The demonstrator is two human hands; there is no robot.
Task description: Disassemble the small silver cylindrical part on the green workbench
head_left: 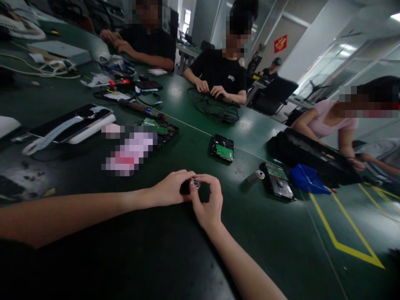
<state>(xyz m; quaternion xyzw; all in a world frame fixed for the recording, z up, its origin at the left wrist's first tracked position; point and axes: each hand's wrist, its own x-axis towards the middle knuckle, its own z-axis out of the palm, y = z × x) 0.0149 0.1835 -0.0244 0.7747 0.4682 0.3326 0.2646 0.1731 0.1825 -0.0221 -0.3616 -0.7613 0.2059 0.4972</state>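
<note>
Between both hands, over the near middle of the table, is a small dark cylinder (196, 183) with a round metallic end face; its exact kind is too small to make out. My left hand (171, 188) is closed on the cylinder's left side, its fingertips partly hidden behind it. My right hand (209, 200) pinches the cylinder from the right, thumb in front and index finger curled over the top. A similar grey cylinder (256, 177) lies off to the right, beside a hard drive (279, 181). Beyond my hands another hard drive (222, 148) shows its green circuit board.
Left of my hands lie a third drive with a green board (162, 129), a screwdriver (142, 109), and a watch on a light strap (84, 114). A blue bag (309, 179) and a black case (315, 154) are at right. Several people sit around; one handles black cables (215, 108).
</note>
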